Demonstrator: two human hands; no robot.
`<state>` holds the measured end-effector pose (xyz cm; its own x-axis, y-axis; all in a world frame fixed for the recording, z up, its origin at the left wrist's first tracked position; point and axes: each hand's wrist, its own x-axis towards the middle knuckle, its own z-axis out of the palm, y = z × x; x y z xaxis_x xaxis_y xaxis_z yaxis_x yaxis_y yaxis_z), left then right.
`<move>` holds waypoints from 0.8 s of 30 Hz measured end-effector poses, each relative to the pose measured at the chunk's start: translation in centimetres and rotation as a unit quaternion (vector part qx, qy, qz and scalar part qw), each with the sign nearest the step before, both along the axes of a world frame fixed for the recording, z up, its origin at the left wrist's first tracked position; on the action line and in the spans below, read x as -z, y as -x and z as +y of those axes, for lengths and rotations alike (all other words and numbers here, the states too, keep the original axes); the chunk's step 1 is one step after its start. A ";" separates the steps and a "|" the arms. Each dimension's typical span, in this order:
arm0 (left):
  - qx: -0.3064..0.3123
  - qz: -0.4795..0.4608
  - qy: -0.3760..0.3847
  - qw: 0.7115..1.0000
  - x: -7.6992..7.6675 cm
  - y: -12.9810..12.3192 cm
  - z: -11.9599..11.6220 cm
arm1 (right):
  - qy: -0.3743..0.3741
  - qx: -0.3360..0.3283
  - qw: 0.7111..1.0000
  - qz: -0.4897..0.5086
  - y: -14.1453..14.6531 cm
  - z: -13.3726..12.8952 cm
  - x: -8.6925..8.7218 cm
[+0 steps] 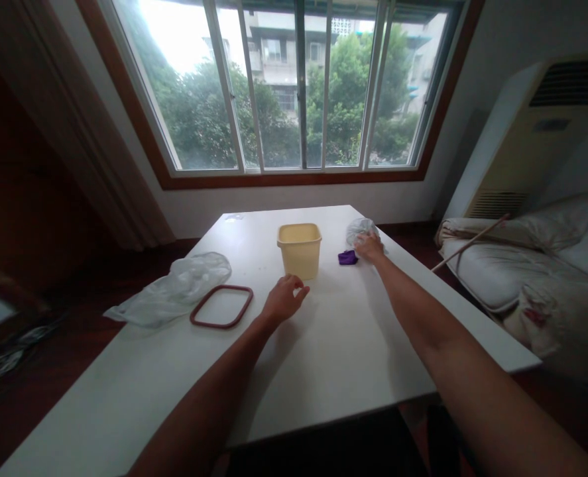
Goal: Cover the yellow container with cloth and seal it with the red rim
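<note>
A pale yellow plastic bin (299,255) stands upright on the white table (323,371). Just in front of it, my left hand (284,299) hovers with bent fingers and the thumb apart, holding nothing. Farther right, my right hand (370,248) has its fingers on a crumpled translucent plastic bag (360,229); the fingertips are partly lost in the plastic. Beside that hand lies a small purple bundle (347,258), whose kind I cannot make out. To the left of my left hand is a flat dark-red rim frame (223,325), rounded at the corners.
Another translucent plastic bag (179,288) spreads along the table's left edge. A small clear piece (234,217) lies at the far left corner. Right of the table are a cushioned sofa (532,245), a thin stick (470,244) and a standing air conditioner (532,132).
</note>
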<state>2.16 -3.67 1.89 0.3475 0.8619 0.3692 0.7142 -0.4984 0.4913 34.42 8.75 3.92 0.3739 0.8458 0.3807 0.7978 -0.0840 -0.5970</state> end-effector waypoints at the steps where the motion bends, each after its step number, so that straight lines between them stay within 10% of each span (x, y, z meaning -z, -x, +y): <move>1: 0.035 0.003 -0.005 0.999 0.2 -0.3 0.0 | 0.007 0.006 1.000 0.006 -0.7 0.3 -0.1; 14: 0.059 0.047 -0.007 0.997 3.1 -1.0 2.6 | -0.082 -0.068 0.990 0.090 -2.6 1.9 -3.4; 20: 0.043 0.023 0.001 0.999 3.6 -1.0 3.0 | -0.254 -0.167 0.946 0.113 0.3 -2.7 -8.4; 24: 0.025 -0.077 -0.001 0.997 2.0 -0.9 2.0 | -0.273 -0.178 0.938 0.116 3.2 -7.0 -8.2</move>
